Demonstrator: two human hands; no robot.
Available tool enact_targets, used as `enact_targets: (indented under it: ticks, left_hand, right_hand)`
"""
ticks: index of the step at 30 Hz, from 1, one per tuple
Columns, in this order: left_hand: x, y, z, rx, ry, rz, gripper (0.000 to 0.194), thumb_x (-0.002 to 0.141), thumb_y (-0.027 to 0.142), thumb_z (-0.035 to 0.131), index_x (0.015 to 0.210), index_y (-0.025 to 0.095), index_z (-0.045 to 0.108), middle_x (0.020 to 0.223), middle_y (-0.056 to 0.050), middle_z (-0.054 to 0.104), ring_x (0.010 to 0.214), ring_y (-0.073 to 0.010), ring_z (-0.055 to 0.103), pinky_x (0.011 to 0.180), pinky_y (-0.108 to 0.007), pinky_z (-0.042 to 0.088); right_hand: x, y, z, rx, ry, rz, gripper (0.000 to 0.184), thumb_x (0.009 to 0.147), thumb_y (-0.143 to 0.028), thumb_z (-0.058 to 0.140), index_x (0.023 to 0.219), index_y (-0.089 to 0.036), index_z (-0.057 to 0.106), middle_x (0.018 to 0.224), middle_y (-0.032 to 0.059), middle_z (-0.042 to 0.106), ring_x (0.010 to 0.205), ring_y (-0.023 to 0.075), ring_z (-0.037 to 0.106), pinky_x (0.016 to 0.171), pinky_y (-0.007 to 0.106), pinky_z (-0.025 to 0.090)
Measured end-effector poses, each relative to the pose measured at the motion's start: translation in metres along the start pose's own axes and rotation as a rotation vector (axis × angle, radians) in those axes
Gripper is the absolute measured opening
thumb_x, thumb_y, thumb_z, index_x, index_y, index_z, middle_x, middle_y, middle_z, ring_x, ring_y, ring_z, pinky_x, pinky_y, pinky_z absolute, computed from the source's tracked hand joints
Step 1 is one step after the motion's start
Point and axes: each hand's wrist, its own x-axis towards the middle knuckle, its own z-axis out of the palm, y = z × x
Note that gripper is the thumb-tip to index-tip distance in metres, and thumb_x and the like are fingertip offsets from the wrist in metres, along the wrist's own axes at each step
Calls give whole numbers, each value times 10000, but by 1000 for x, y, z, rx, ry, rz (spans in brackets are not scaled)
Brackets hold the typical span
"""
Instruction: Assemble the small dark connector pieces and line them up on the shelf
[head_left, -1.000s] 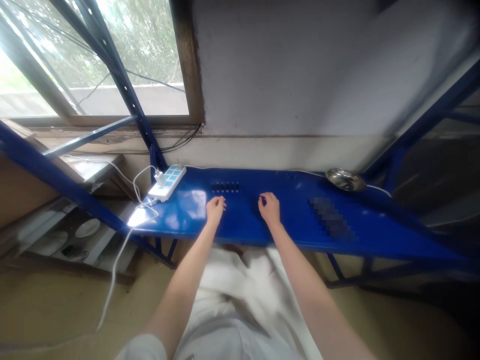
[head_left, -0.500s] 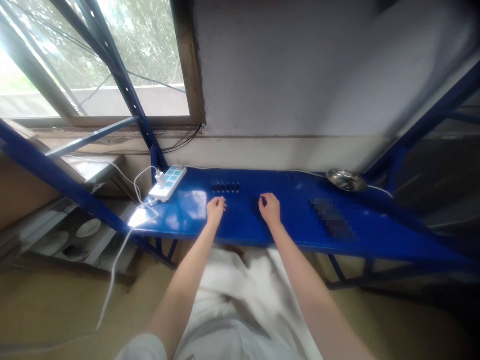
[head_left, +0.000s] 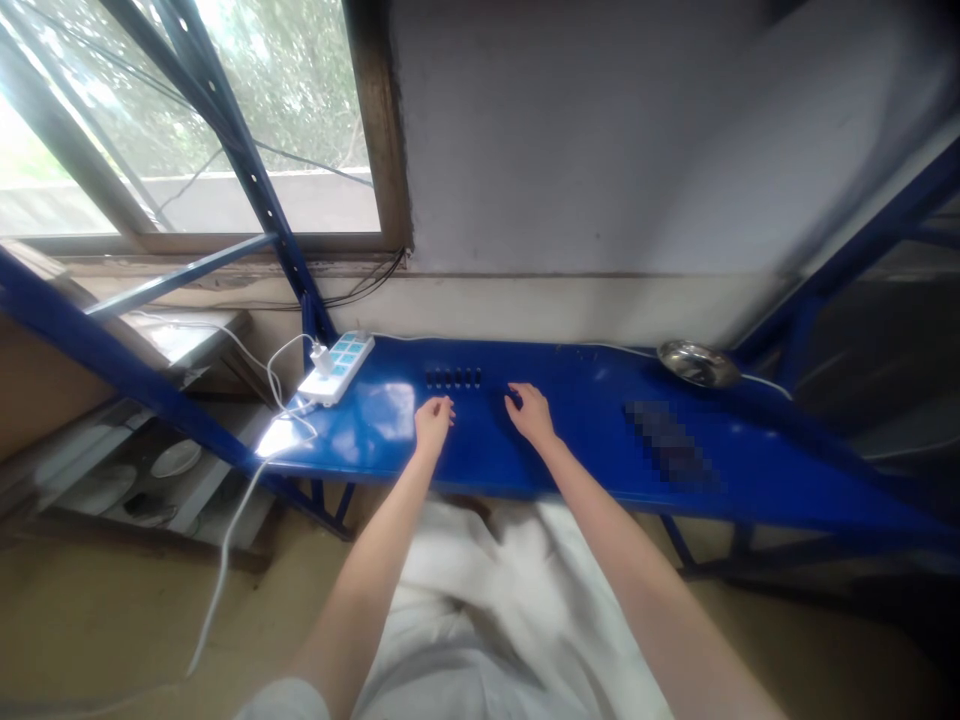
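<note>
Several small black pieces (head_left: 453, 379) with pale marks stand in a short row on the blue table (head_left: 570, 440). They are too small for me to name. Just on the near side of the row is my left hand (head_left: 433, 424), its fingers curled together. Whatever those fingers may hold is hidden. My right hand (head_left: 532, 413) is over the table to the right of the row, apart from it. Its thumb and fingers are spread, and nothing shows between them.
At the table's left end lies a white power strip (head_left: 337, 368) with a plug and a white cable. A shiny metal bowl (head_left: 697, 364) stands at the back right, with a blurred-out dark object (head_left: 671, 443) nearer. Blue metal posts rise at both ends.
My right hand has moved a little left, towards the row, and its pinched fingers have opened. My left hand has stayed almost in place.
</note>
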Motion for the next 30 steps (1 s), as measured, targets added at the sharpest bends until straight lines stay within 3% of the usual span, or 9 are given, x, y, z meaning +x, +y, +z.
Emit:
enact_targets:
  ticks: [7, 15, 30]
  left_hand:
    - [-3, 3, 0, 1, -1, 0, 288, 786, 389, 486, 756, 136, 621, 617, -18, 600, 477, -81, 520, 500, -203, 437]
    - [-3, 6, -1, 21, -9, 3, 286, 799, 386, 480, 748, 142, 618, 615, -11, 599, 477, -81, 523, 525, -214, 446]
    - [-6, 9, -2, 45, -20, 5, 291, 809, 388, 469, 768, 145, 625, 634, -18, 606, 502, -87, 534, 539, -219, 455]
  right_hand:
    - [32, -18, 26, 1, -103, 130, 280, 789, -329, 498, 1010, -188, 597, 992, 82, 611, 940, 213, 548, 819, 408, 417]
    - [49, -18, 50, -116, -161, 203, 249, 754, -353, 534, 908, -182, 631, 1029, 100, 593, 991, 262, 510, 828, 462, 370]
    - [53, -26, 54, -106, -111, 224, 173, 755, -298, 517, 824, -179, 622, 975, 95, 615, 949, 256, 536, 797, 446, 386]
